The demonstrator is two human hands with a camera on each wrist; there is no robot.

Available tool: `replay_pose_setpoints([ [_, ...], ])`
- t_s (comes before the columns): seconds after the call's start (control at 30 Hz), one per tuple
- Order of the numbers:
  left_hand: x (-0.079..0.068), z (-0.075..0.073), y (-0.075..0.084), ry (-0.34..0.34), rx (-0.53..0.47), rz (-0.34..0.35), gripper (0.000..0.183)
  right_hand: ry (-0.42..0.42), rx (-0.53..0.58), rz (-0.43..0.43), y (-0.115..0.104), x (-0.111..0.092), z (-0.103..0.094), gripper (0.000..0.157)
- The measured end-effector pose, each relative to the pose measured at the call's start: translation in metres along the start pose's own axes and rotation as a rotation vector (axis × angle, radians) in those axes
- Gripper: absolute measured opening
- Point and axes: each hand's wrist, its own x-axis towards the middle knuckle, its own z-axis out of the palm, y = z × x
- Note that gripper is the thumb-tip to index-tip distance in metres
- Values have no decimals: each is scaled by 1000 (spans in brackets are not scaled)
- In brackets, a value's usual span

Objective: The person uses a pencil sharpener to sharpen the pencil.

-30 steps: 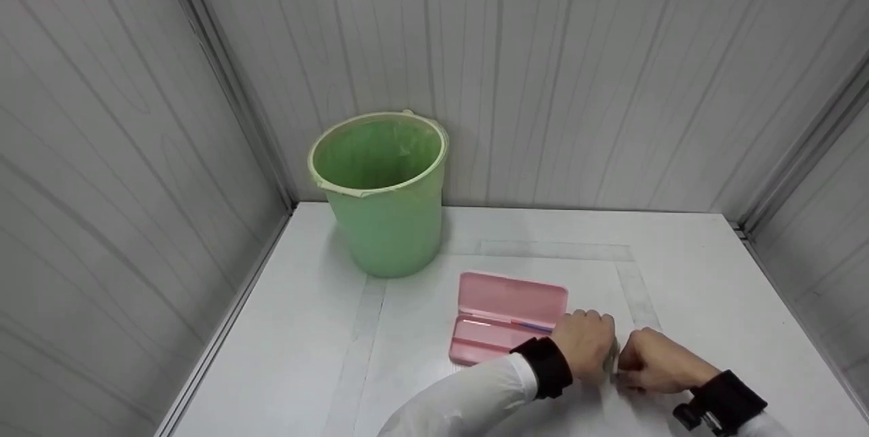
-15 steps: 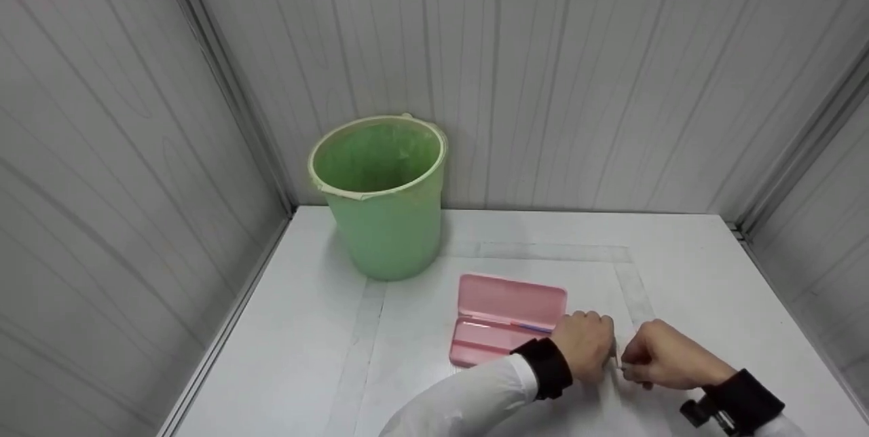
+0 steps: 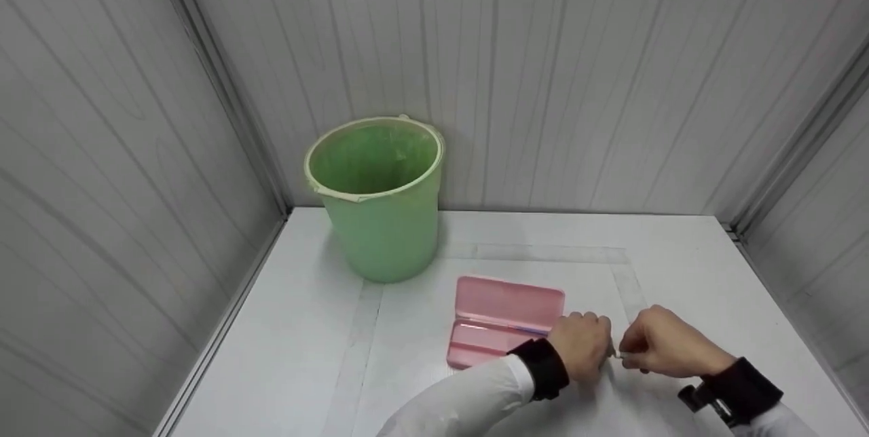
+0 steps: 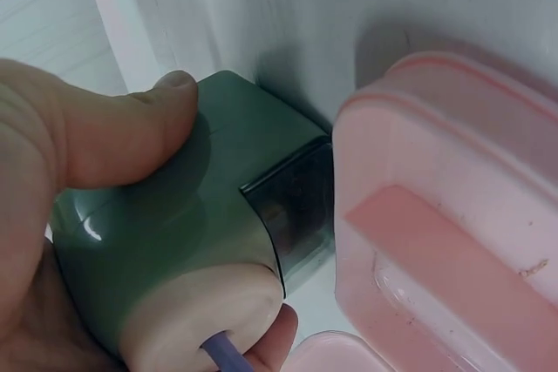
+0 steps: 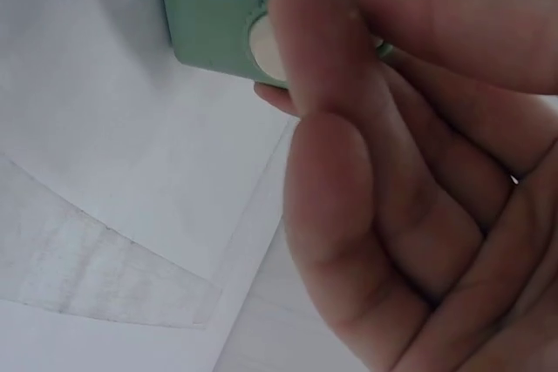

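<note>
My left hand (image 3: 580, 345) grips a green pencil sharpener (image 4: 196, 150) with a beige front and a dark see-through shavings drawer (image 4: 301, 202). A bluish-purple pencil (image 4: 227, 353) sticks out of the beige front; in the head view it reaches over the open pink pencil case (image 3: 509, 301) at left. On the sharpener's other side, my right hand (image 3: 669, 345) pinches a small whitish crank handle (image 3: 618, 354) between thumb and forefinger. The right wrist view shows a white disc (image 5: 266, 45) on that side, with the handle mostly hidden by fingers.
A green bucket (image 3: 383, 233) stands at the back left of the white table (image 3: 292, 349). Clear tape strips (image 3: 550, 253) mark a rectangle on the tabletop. Pale panel walls (image 3: 516, 84) enclose the back and sides.
My right hand has moved up and slightly right in the head view, the crank handle turning with it. My left hand has stayed in place on the pencil sharpener.
</note>
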Motion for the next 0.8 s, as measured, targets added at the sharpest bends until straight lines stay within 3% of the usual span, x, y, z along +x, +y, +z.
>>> replay_pose_setpoints([
  [0.2, -2, -1, 3, 29, 56, 3, 26, 13, -80, -16, -2, -1, -4, 17],
  [0.4, -3, -2, 4, 45, 91, 5, 26, 86, -161, -31, 3, 3, -9, 19],
  [0.57, -3, 0, 4, 46, 115, 13, 26, 85, -149, 6, 8, 10, -14, 14],
  [0.8, -2, -1, 4, 31, 133, 29, 23, 94, -203, 60, 5, 20, -18, 25],
])
